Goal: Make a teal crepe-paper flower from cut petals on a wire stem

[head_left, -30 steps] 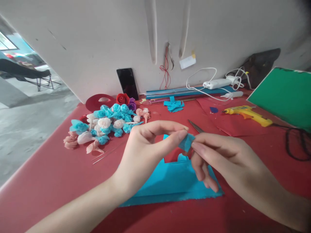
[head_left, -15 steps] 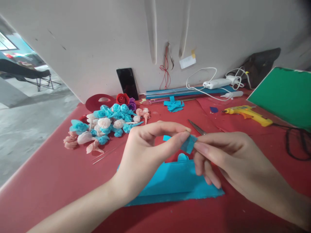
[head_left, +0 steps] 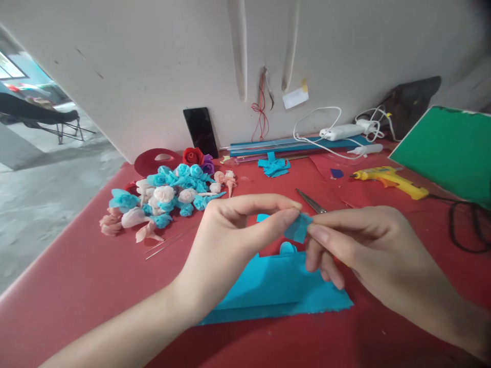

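Note:
Between my two hands is a small blue crepe paper piece [head_left: 297,230]. My left hand [head_left: 238,230] pinches its upper left edge between thumb and forefinger. On the other side, the thumb and forefinger of my right hand [head_left: 356,240] grip its right edge, with the remaining fingers curled below. Under the hands a folded blue crepe paper sheet [head_left: 268,289] lies on the red table. Small rounded blue paper cutouts [head_left: 287,248] rest at its far edge. Just beyond my right hand the scissors [head_left: 310,201] show their blades; their handles are hidden.
Paper flowers [head_left: 169,189] are heaped at the left, beside thin wires [head_left: 169,244]. Blue paper strips [head_left: 273,165] lie farther back. A yellow glue gun [head_left: 391,180] and its black cord are at the right, near a green board [head_left: 448,153]. A phone [head_left: 200,130] leans on the wall.
Both hands stay almost where they were, pinching the same paper piece. The curled fingers of my right hand have shifted slightly; the view has moved a little.

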`<control>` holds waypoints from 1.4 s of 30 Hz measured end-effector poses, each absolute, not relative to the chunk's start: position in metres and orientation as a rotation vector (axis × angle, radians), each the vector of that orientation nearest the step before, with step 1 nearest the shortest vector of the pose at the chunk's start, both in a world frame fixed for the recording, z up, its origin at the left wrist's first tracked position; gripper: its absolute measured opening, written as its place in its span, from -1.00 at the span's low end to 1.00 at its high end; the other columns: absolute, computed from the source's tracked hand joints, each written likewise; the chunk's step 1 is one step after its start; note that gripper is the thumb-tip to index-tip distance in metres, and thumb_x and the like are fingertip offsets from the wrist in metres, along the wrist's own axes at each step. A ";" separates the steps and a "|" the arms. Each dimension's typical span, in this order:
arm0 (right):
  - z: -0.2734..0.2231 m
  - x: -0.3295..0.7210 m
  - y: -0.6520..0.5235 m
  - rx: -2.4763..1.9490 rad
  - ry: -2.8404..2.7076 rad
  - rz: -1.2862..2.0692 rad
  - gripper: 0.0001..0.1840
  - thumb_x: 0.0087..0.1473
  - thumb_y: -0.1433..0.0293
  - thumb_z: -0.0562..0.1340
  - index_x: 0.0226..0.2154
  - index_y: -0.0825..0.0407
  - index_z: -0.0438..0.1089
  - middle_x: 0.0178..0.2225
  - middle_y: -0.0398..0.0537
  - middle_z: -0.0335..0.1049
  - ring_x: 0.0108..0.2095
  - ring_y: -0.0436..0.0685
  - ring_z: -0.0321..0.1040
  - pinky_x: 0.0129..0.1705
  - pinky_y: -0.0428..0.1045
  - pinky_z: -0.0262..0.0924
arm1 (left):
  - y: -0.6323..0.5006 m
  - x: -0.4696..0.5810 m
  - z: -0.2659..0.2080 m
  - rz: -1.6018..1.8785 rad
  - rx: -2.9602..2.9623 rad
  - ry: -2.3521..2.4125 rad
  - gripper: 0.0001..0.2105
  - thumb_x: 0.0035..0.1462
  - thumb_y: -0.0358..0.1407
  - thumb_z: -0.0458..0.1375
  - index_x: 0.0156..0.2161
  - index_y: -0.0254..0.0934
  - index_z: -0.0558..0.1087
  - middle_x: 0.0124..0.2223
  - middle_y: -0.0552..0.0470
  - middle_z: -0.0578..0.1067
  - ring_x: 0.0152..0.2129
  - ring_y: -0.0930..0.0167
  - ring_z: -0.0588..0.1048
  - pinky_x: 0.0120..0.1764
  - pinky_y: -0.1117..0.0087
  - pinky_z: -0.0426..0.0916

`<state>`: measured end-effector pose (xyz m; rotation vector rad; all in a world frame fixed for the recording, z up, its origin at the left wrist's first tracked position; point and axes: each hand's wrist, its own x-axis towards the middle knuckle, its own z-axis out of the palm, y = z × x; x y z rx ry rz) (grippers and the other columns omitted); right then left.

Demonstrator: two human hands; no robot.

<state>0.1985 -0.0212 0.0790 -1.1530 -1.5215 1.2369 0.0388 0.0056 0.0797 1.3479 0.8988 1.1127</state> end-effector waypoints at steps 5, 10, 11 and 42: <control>0.075 0.197 -0.017 -1.185 -1.545 1.215 -0.75 0.04 0.42 0.12 -0.62 0.07 0.35 -0.68 -0.19 0.30 -0.75 -0.14 0.12 -0.71 -0.22 0.10 | 0.012 0.039 0.077 1.134 1.341 0.891 -0.93 -0.04 -0.37 0.23 -0.47 -0.15 0.54 -0.44 0.22 0.56 -0.48 0.57 0.48 -0.41 0.67 0.36; 0.075 0.201 -0.008 -1.242 -1.646 1.177 -0.71 0.12 0.33 0.07 -0.55 0.06 0.35 -0.63 -0.17 0.34 -0.68 -0.11 0.20 -0.62 -0.19 0.13 | 0.022 0.037 0.072 1.132 1.365 0.959 -0.94 -0.04 -0.31 0.23 -0.45 -0.21 0.55 -0.41 0.14 0.58 -0.41 0.49 0.50 -0.36 0.58 0.37; 0.075 0.204 -0.006 -1.269 -1.647 1.128 -0.72 0.12 0.31 0.06 -0.51 0.05 0.36 -0.62 -0.16 0.35 -0.65 -0.09 0.24 -0.59 -0.19 0.15 | 0.024 0.036 0.071 1.138 1.358 0.965 -0.94 -0.05 -0.30 0.23 -0.44 -0.21 0.55 -0.40 0.13 0.58 -0.40 0.47 0.50 -0.35 0.57 0.37; 0.020 0.401 0.038 -2.208 -1.709 -0.093 -0.87 0.04 0.40 0.13 -0.38 0.16 0.29 -0.31 0.10 0.31 -0.28 0.11 0.25 -0.20 0.04 0.13 | 0.007 0.027 0.054 0.883 1.233 1.098 -0.95 -0.10 -0.33 0.26 -0.52 -0.22 0.55 -0.52 0.10 0.55 -0.54 0.51 0.44 -0.44 0.58 0.31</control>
